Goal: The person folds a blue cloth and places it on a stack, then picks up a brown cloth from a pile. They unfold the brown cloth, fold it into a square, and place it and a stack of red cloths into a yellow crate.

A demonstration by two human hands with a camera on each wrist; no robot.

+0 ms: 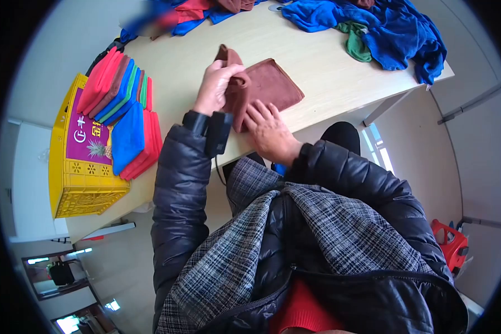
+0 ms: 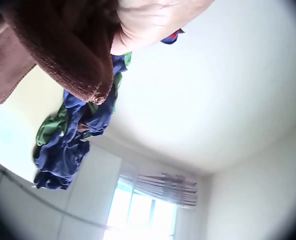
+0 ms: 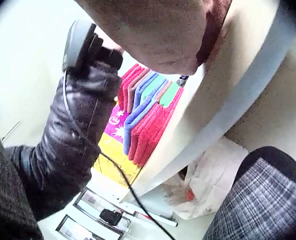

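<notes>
A brown cloth [image 1: 275,83] lies partly flat near the table's front edge, its left part lifted and bent up. My left hand [image 1: 214,86] grips that raised part, thumb on top. In the left wrist view the thick, rounded fold of the brown cloth [image 2: 63,55] hangs beside the left hand [image 2: 155,22]. My right hand [image 1: 270,132] rests on the cloth's near side, fingers spread and straight, close to the fold. The right wrist view shows mostly the underside of the right hand [image 3: 158,37], with its fingers hidden.
Left on the table stands a yellow crate [image 1: 92,192] with a purple label. Folded red, blue, green and brown cloths [image 1: 131,125] are stacked in and against it. Crumpled blue cloths [image 1: 392,39] with a green cloth [image 1: 357,44] lie at the far right; another heap [image 1: 192,11] lies at the back.
</notes>
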